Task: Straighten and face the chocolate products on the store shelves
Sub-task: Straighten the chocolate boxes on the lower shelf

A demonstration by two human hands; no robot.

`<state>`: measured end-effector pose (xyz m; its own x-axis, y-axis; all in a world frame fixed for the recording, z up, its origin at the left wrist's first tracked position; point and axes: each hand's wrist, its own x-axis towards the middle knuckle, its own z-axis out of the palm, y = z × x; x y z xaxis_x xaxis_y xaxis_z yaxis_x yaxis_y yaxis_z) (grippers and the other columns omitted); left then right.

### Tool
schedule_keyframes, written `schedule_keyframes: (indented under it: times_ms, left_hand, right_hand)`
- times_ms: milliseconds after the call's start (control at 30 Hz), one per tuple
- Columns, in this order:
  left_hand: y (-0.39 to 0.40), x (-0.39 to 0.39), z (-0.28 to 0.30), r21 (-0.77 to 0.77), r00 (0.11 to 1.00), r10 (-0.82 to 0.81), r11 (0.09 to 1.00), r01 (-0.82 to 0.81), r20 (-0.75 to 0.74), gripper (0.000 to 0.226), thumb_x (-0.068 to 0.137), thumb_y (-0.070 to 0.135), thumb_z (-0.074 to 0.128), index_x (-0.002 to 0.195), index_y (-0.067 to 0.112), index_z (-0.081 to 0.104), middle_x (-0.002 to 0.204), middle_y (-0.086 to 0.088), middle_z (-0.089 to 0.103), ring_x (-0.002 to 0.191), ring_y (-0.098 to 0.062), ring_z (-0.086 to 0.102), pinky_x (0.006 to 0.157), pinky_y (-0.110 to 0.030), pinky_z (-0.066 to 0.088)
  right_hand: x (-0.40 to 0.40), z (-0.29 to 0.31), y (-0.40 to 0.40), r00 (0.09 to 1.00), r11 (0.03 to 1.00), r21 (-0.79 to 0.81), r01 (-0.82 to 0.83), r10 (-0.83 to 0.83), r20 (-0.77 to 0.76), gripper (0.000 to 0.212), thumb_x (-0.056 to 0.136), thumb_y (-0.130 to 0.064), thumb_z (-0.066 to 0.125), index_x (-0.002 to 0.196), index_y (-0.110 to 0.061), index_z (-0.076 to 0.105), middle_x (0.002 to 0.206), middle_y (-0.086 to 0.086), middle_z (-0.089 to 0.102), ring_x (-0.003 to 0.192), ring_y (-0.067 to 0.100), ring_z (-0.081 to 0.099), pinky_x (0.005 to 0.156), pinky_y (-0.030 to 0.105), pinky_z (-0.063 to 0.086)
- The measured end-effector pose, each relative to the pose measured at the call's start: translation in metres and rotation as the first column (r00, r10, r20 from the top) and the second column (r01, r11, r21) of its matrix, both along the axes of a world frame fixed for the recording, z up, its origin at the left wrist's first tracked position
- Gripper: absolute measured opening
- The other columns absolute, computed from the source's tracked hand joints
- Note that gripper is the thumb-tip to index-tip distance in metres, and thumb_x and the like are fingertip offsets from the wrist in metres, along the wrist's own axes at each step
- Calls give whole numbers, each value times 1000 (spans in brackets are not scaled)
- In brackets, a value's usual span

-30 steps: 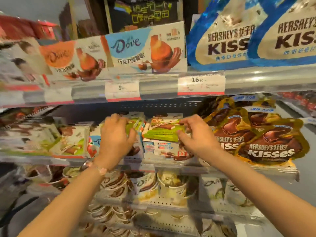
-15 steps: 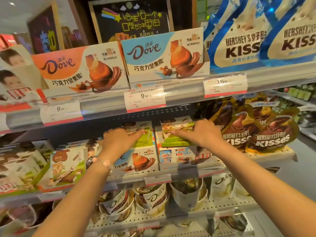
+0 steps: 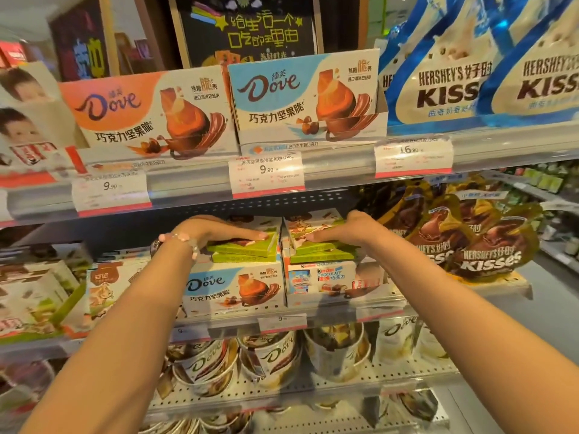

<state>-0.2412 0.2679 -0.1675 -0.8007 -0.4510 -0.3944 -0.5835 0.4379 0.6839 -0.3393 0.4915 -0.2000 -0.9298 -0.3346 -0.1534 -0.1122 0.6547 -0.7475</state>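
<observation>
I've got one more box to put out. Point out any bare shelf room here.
Little is free. The gap above the green-edged boxes, under the upper shelf rail, would pass a hand. A bare strip of middle shelf shows beyond the gold Kisses bags. Elsewhere it is crowded: both hands lie on the stacks, and cups fill the shelf below.

Behind the top shelf's back edge stands a dark chalkboard sign (image 3: 250,29) with yellow handwriting in a pale wooden frame. Grey metal shelf rails (image 3: 338,170) carry white price tags (image 3: 266,173). A further aisle (image 3: 554,214) recedes at right, dimly lit
</observation>
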Motion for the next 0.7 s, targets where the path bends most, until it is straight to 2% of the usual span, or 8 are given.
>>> schedule_keyframes:
  times_ms: [100,200,267,333,433,567,633,700]
  left_hand:
    - [3,2,1,-15,997,58,998,-57,47,77,54,51,81,115,11,56,119,-15,60,115,-34,54,96,-43,42]
    - [6,2,2,13,996,91,996,-91,-24,75,53,45,84,113,10,55,114,-10,58,116,-32,52,98,-45,42]
    - [10,5,3,19,993,101,995,-100,-53,61,52,44,85,96,10,57,99,-4,61,99,-26,59,84,-41,49]
    - [14,7,6,22,992,106,994,-105,-70,57,44,46,83,83,14,57,78,-1,64,77,-16,59,63,-31,47]
    - [14,9,2,125,972,160,982,-139,-172,58,35,39,83,82,12,62,62,-1,72,64,-13,68,54,-25,51]
    - [14,14,-12,289,937,241,943,-165,-254,38,71,24,78,102,9,61,70,-3,73,59,-11,70,43,-20,50]
    - [12,19,-16,336,905,300,922,-193,-303,38,82,22,70,114,9,55,81,-5,71,62,-12,70,43,-20,50]
    - [10,25,-16,381,878,333,904,-194,-343,32,87,21,64,116,9,55,84,-5,69,69,-13,67,43,-21,50]
  right_hand:
    - [-3,10,-1,988,998,-38,-46,51,145,110,62,-43,82,145,-5,21,151,13,28,134,33,33,95,37,39]
    - [-2,18,-3,970,996,0,-95,92,226,104,65,-40,80,144,-4,23,150,15,30,134,33,33,97,39,36]
    - [-3,22,-4,958,991,31,-131,118,263,94,65,-41,80,139,-5,33,143,15,41,129,32,40,103,39,37]
    - [-7,23,-5,951,989,27,-144,130,281,85,64,-40,81,131,-4,43,131,14,52,120,30,50,102,39,41]
    - [-11,24,-3,951,987,29,-159,145,273,84,64,-39,81,131,-5,44,131,13,52,119,30,50,97,38,44]
    - [-11,22,0,941,984,-30,-174,176,290,79,69,-41,77,131,-5,45,127,13,54,118,30,51,93,39,41]
    - [-8,22,4,922,980,-79,-182,198,333,59,72,-40,74,117,-7,55,108,10,64,101,25,60,87,35,45]
    - [-4,21,8,911,969,-197,-150,213,353,36,73,-33,74,96,-10,59,80,4,71,75,16,66,64,28,52]
